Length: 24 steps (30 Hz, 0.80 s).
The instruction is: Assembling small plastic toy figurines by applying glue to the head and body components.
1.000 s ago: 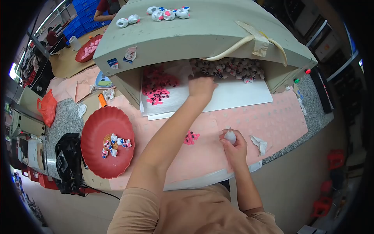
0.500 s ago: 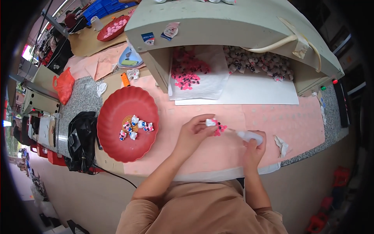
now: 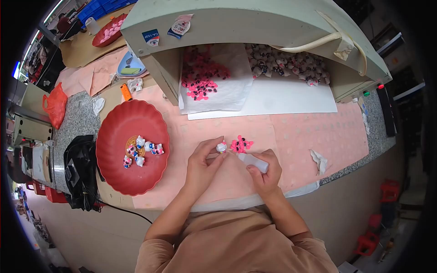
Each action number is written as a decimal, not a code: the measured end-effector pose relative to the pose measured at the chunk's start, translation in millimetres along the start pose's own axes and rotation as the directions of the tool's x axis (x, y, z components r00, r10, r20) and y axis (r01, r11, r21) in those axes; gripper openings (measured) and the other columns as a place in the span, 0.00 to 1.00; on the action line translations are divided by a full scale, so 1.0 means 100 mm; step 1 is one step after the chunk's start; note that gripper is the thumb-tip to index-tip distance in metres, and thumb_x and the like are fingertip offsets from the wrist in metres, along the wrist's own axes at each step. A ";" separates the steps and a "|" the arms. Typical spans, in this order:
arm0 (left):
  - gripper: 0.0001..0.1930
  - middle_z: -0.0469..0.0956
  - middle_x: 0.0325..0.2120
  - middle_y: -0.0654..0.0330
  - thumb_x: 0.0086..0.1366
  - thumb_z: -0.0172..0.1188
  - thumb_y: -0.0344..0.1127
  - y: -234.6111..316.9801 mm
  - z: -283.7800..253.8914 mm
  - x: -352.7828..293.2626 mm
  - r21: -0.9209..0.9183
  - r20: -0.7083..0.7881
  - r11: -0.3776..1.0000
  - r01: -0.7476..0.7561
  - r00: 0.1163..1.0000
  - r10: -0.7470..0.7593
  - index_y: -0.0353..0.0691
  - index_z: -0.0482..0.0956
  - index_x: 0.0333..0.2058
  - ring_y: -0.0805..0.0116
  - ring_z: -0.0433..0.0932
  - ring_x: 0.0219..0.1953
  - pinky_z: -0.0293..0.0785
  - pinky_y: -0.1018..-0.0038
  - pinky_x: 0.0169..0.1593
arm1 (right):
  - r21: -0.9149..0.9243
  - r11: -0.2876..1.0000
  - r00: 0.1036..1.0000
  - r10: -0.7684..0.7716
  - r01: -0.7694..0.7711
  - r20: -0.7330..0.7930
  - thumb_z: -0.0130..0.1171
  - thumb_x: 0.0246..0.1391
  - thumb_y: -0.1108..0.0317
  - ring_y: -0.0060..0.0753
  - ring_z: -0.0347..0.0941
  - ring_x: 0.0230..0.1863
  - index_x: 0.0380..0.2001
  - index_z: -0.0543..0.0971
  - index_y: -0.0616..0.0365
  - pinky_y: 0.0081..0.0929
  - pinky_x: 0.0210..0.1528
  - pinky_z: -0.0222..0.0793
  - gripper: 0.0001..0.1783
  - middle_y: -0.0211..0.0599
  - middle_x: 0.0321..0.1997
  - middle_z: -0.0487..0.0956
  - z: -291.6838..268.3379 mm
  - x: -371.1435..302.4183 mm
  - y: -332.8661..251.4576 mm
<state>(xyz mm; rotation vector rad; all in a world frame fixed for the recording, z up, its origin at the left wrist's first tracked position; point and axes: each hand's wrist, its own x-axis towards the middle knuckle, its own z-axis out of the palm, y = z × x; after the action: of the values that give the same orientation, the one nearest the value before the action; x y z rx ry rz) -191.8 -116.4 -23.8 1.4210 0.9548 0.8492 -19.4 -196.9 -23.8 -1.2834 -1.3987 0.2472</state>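
Between the thumb and fingers of my left hand [image 3: 202,163] is a small white figurine [image 3: 221,147], held just above the pink table covering [image 3: 200,129]. My right hand [image 3: 267,172] is closed around a translucent white squeeze bottle [image 3: 253,162]. The bottle's thin tip points left and comes close to the figurine; whether they touch I cannot tell. Just beyond my hands lies a small pile of pink and black pieces [image 3: 241,144]. To the left, a red scalloped bowl [image 3: 109,157] holds several small figurines [image 3: 140,142] in white, blue and pink.
A pale green cabinet [image 3: 255,27] stands at the back. Under it, many pink pieces [image 3: 200,84] lie on white paper, beside a heap of white figurines [image 3: 291,68]. Crumpled tissue [image 3: 319,162] is at right. An orange object [image 3: 126,92] and black bag [image 3: 81,168] are left.
My right hand has brought the squeeze bottle left toward the figurine, its tip now close. The figurine in my left hand now sits left of the pink pile. The whole view has shifted.
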 end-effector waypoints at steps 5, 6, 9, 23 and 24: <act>0.22 0.72 0.48 0.57 0.59 0.62 0.22 0.01 -0.01 0.00 -0.003 0.003 1.000 0.003 1.000 -0.003 0.39 0.74 0.54 0.71 0.77 0.44 0.81 0.77 0.45 | -0.016 1.000 1.000 0.011 -0.011 0.020 0.71 0.45 0.69 0.39 0.72 0.31 0.40 0.74 0.61 0.29 0.32 0.69 0.20 0.41 0.34 0.78 0.00 0.01 0.00; 0.22 0.72 0.48 0.57 0.59 0.62 0.22 0.00 -0.01 0.00 -0.005 0.004 1.000 0.002 1.000 -0.002 0.39 0.74 0.54 0.71 0.77 0.44 0.81 0.77 0.45 | -0.011 1.000 1.000 0.018 -0.018 0.016 0.71 0.45 0.69 0.39 0.72 0.31 0.40 0.74 0.61 0.29 0.32 0.69 0.20 0.41 0.34 0.78 0.00 0.01 0.00; 0.22 0.72 0.48 0.57 0.59 0.62 0.22 0.00 0.00 0.00 -0.014 0.008 1.000 -0.012 1.000 0.012 0.40 0.74 0.54 0.71 0.77 0.44 0.81 0.77 0.45 | -0.008 1.000 1.000 0.019 -0.019 0.021 0.71 0.44 0.68 0.39 0.73 0.31 0.40 0.74 0.60 0.29 0.32 0.69 0.21 0.41 0.34 0.78 0.01 0.02 0.00; 0.23 0.72 0.47 0.57 0.60 0.61 0.22 0.04 0.01 0.01 0.008 0.010 1.000 0.001 1.000 -0.001 0.41 0.74 0.55 0.72 0.77 0.43 0.81 0.77 0.45 | -0.004 1.000 1.000 -0.008 0.008 0.028 0.73 0.42 0.69 0.41 0.73 0.32 0.41 0.73 0.60 0.30 0.32 0.70 0.23 0.43 0.35 0.78 0.01 0.00 0.03; 0.23 0.72 0.47 0.57 0.60 0.61 0.22 0.04 0.01 0.00 0.019 0.013 1.000 0.006 1.000 -0.006 0.41 0.74 0.55 0.72 0.77 0.44 0.81 0.77 0.45 | -0.002 1.000 1.000 -0.013 0.013 0.028 0.73 0.42 0.68 0.41 0.73 0.32 0.41 0.73 0.60 0.30 0.32 0.70 0.23 0.43 0.35 0.78 0.01 0.00 0.02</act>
<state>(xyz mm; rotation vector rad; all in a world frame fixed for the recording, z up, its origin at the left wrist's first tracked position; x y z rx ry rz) -190.4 -116.4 -20.2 1.4377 0.9586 0.8276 -18.9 -195.2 -25.8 -1.2766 -1.4308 0.2564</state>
